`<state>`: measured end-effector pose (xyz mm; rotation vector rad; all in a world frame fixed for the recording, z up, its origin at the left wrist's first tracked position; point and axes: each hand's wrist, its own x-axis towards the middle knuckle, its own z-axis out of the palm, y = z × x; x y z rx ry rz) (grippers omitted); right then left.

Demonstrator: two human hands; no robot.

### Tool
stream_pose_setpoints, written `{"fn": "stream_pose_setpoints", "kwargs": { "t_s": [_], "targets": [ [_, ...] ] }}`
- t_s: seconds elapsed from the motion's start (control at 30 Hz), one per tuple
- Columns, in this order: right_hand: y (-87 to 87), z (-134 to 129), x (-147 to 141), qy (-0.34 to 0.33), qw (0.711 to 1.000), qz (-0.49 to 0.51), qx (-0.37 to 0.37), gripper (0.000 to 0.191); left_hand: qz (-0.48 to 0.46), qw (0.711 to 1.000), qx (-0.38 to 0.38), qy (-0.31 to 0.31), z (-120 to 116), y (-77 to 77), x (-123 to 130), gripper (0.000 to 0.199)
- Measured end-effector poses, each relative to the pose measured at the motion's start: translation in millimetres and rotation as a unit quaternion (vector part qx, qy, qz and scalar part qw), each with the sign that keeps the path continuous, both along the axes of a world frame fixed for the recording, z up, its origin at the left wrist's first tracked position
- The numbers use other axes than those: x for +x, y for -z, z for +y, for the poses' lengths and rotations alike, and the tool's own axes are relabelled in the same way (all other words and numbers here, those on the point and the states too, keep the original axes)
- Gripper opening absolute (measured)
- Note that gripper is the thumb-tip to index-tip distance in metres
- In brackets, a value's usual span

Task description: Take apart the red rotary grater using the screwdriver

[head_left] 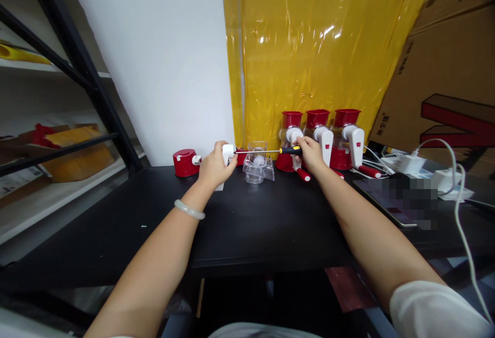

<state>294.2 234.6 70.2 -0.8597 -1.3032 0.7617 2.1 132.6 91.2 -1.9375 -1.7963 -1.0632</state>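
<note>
My left hand (216, 167) is closed around a white plastic part (228, 152), held just above the black table. In my right hand (309, 152) is a screwdriver (291, 150) with a black and yellow handle. Its long shaft lies level and points left, with the tip at the white part. Behind and below the shaft stands a clear plastic housing (255, 170). A round red base (186, 163) with a white knob sits left of my left hand. Part of another red piece shows just right of the white part.
Three red and white hand-crank machines (292, 119) (317, 117) (347, 117) stand at the back of the black table (255, 224). A tablet (381, 199), white chargers (410, 164) and cables are at the right. Shelving (23, 214) is at the left; a large carton (444, 70) leans behind.
</note>
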Motion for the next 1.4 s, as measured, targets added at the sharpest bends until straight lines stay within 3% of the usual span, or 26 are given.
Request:
{"fn": "stream_pose_setpoints", "kwargs": {
  "t_s": [0.2, 0.37, 0.6, 0.97, 1.17, 1.27, 1.4],
  "targets": [
    [0.2, -3, 3, 0.029, 0.996, -0.082, -0.026, 0.043, 0.008, 1.0, 0.005, -0.008, -1, -0.4, 0, 0.044],
    [1.6, 2, 3, 0.051, 0.994, -0.093, 0.004, 0.039, 0.009, 1.0, -0.002, -0.004, 0, -0.1, 0, 0.044],
    [2.6, 2, 1, 0.018, 0.999, -0.043, 0.021, 0.034, -0.008, 1.0, -0.002, -0.004, 1, -0.2, -1, 0.045],
    [3.7, 8, -3, -0.011, 0.997, 0.074, 0.023, 0.043, -0.024, 1.0, 0.007, 0.004, 2, 0.8, -3, 0.045],
    [0.2, 4, -6, -0.084, 0.984, 0.157, 0.029, 0.045, -0.034, 0.999, 0.007, 0.003, 4, 2.0, -2, 0.046],
    [-1.6, 2, -6, -0.091, 0.988, 0.128, 0.009, 0.046, -0.037, 0.999, 0.002, -0.007, 4, 1.4, -3, 0.047],
    [-1.0, 0, -3, -0.069, 0.997, 0.017, -0.025, 0.05, -0.032, 0.999, -0.001, -0.025, 2, -0.1, -4, 0.047]
  ]
}}
